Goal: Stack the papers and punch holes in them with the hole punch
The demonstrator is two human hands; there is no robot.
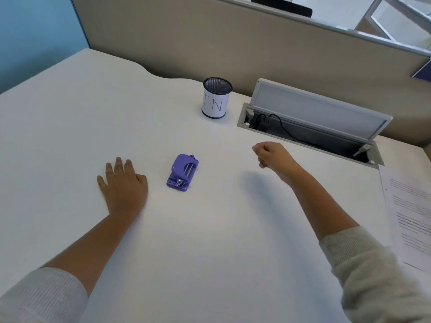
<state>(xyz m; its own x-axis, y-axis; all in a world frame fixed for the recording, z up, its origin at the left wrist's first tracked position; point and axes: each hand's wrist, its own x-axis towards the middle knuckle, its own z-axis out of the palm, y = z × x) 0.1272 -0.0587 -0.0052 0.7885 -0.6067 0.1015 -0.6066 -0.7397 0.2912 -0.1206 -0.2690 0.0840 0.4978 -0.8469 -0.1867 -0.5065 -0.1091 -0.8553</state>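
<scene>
Centrally placed: purple hole punch [182, 172], resting on the white counter [70, 117], untouched, between both hands. Left hand [123, 183]: palm down, flat on the counter, fingers spread loosely and pointing away, just left of the punch; forearm bare, pale sleeve pushed up. Right hand [271, 155]: raised above the counter, fingers curled into a loose fist, holding nothing visible, shadow beneath; well right of the punch. Papers [408, 210]: printed sheets lying at the right counter edge, apart from both hands. Mesh pen cup [217, 97], labelled "IN", standing upright beyond the punch. Cable hatch [310, 127], lid raised, beside the cup.
</scene>
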